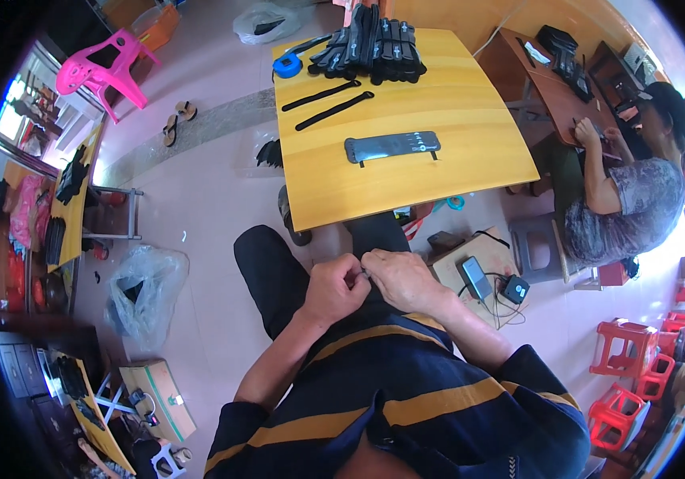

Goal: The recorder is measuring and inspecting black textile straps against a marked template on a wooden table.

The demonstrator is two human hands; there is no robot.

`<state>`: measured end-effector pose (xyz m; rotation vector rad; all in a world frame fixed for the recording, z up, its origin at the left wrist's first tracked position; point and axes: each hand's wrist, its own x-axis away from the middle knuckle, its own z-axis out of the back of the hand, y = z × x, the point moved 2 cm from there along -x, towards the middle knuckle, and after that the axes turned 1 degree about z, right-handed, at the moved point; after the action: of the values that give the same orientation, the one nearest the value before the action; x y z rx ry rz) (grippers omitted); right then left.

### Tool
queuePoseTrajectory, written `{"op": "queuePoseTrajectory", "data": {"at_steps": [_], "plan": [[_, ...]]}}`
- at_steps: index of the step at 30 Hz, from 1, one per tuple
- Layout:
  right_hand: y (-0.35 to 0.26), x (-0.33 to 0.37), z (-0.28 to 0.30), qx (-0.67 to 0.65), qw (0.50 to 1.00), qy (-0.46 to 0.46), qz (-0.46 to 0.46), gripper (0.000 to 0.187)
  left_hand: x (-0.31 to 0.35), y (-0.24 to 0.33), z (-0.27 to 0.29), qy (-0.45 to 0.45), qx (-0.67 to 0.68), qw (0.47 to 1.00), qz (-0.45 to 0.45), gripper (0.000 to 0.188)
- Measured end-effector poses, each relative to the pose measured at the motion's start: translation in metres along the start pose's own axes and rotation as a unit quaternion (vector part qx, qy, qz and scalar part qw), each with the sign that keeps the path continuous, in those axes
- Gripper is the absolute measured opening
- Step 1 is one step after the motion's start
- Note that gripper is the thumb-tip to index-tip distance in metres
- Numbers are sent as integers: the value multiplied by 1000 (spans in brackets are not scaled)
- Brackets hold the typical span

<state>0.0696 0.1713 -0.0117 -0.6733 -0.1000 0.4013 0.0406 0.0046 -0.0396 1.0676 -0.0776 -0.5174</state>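
Over my lap, just in front of the table's near edge, my left hand point(337, 286) and my right hand point(403, 279) meet with their fingers pinched together. Whatever sits between the fingertips is too small and hidden to make out. Beyond them on the yellow wooden table point(470, 120) lies a flat black padded band point(393, 147) with pale print, two short dark tabs showing under its near edge. Two thin black straps point(334, 110) lie slantwise farther left. At the far edge is a pile of bundled black bands point(370, 52), with a blue tape roll point(287, 65) beside it.
At the right, a person point(626, 184) sits working at a brown table point(550, 84). A cardboard box point(482, 263) carrying a phone point(476, 277) and cables stands right of my knees. Clear plastic bags point(146, 295), a pink chair point(99, 68) and red stools point(626, 347) are around.
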Motion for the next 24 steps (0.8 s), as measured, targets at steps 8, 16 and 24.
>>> {"op": "queuePoseTrajectory", "data": {"at_steps": [8,16,24], "plan": [[3,-1,-1,19,999,1,26,8,0,0,1,8,44,999,12,10],[-4,-4,-1,27,999,-8,23,8,4,-6,-2,27,47,998,22,9],[-6,-3,-7,43,998,32,45,6,9,-4,-3,40,46,998,34,10]]}}
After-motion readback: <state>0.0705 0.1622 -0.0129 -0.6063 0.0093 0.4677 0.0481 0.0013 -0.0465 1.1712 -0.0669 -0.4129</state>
